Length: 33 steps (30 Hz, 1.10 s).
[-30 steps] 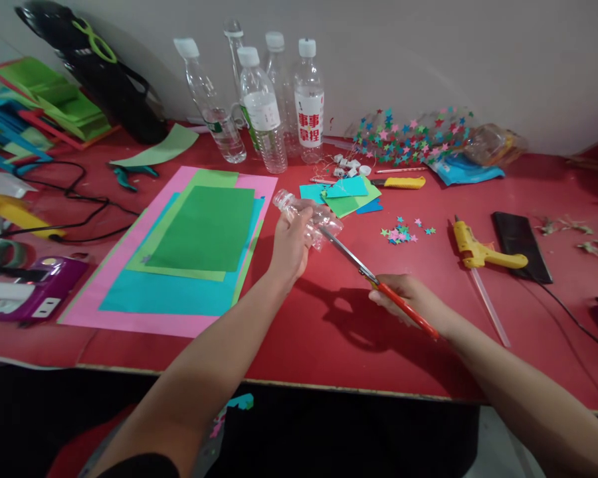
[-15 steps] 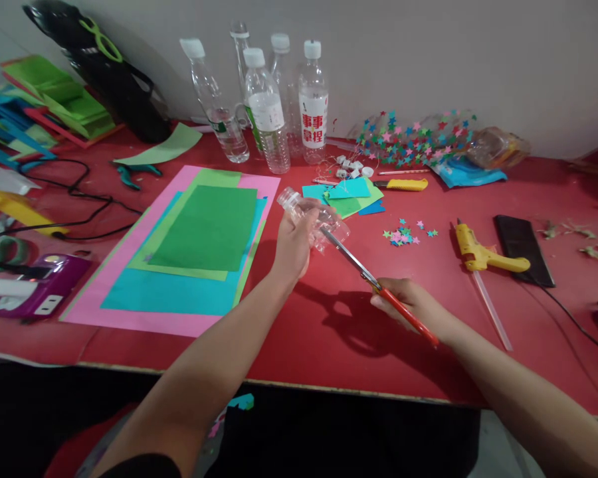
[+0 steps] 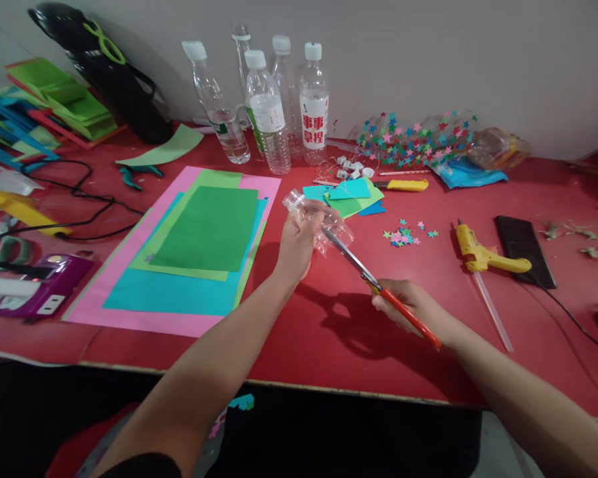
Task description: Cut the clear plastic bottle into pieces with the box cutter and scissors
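Note:
My left hand (image 3: pixel 299 247) is closed around the cut-off top of a clear plastic bottle (image 3: pixel 339 229), its threaded neck pointing up and left. In my right hand (image 3: pixel 411 307) is a pair of scissors (image 3: pixel 403 309) with red handles, held above the red table. The scissor blades reach up and left to the bottle piece, their tips beside my left thumb. Whether the blades are fully closed on the plastic is hard to make out. Just beyond the bottle piece lie small blue and green paper cards (image 3: pixel 349 192).
Stacked coloured paper (image 3: pixel 204 226) lies to the left. Several plastic bottles (image 3: pixel 269 119) stand along the wall. A utility knife (image 3: pixel 403 186), star cut-outs (image 3: pixel 403 235), a yellow glue gun (image 3: pixel 478 252) and a black phone (image 3: pixel 524 251) are on the right. Cords (image 3: pixel 80 179) cross the left side.
The bottle top has tilted slightly and shifted a little to the right in my left hand. The scissors stay nearly in the same place.

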{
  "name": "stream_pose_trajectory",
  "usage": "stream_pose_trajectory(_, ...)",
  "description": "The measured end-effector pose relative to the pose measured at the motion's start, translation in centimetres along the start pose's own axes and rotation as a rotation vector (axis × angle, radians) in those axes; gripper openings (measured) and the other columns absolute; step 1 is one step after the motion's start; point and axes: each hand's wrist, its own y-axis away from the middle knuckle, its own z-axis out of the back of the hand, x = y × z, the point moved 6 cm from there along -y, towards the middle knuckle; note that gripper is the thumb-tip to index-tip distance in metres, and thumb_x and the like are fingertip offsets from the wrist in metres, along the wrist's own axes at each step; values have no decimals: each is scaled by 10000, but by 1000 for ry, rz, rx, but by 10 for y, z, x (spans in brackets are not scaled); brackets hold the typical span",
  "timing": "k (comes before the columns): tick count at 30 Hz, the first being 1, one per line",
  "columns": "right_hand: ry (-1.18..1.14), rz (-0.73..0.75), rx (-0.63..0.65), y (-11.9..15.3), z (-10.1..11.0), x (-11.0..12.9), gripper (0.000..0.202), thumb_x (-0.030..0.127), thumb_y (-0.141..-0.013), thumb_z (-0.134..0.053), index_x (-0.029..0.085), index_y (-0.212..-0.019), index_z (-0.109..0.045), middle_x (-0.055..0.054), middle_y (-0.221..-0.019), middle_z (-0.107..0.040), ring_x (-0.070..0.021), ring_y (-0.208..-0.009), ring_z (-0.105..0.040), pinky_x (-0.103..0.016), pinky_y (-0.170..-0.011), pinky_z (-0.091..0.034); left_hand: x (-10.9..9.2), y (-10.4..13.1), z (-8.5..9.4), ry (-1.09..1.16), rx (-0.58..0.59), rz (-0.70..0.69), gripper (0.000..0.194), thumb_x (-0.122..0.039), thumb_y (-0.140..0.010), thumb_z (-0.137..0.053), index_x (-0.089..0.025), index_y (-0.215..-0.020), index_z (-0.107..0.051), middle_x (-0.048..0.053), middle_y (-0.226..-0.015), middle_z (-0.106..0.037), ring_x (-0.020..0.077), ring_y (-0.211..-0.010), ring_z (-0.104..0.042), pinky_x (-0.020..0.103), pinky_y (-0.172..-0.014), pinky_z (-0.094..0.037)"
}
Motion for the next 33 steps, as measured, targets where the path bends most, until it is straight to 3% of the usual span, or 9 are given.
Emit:
stream_pose_trajectory(6, -5, 14, -12, 1, 0, 0, 503, 652, -868, -575, 224, -691, -378, 62, -591, -353, -86, -522, -309, -239, -483, -239, -1, -1, 2, -13, -32, 11, 148, -273, -807, -667, -221, -910, -574, 36, -838, -725, 218, -963, -720, 403, -885, -558)
stream_pose_trajectory(13, 14, 62, 31, 2, 0, -3, 481, 650, -899, -550, 212, -745, -422, 51, -642, -403, -91, -543, -345, -240, -501, -272, 4, 1, -2, -82, 64, -32, 243, -394, -796, -729, -222, -910, -602, 41, -858, -734, 219, -936, -720, 382, -860, -562)
stream_pose_trajectory(26, 7, -2, -34, 1, -1, 1, 533, 683, -846, -584, 229, -680, -359, 62, -586, -344, -88, -520, -309, -245, -482, -238, 3, 0, -1, -74, 42, -46, 242, -386, -785, -753, -233, -908, -611, 45, -869, -735, 231, -985, -710, 394, -891, -550)
stream_pose_trajectory(33, -44, 3, -1, 1, -2, -5, 497, 668, -868, -579, 222, -738, -401, 63, -589, -377, -85, -496, -340, -233, -460, -246, 1, 3, -5, -122, 75, -42, 361, -491, -735, -788, -227, -902, -605, 54, -900, -731, 229, -977, -705, 382, -877, -544)
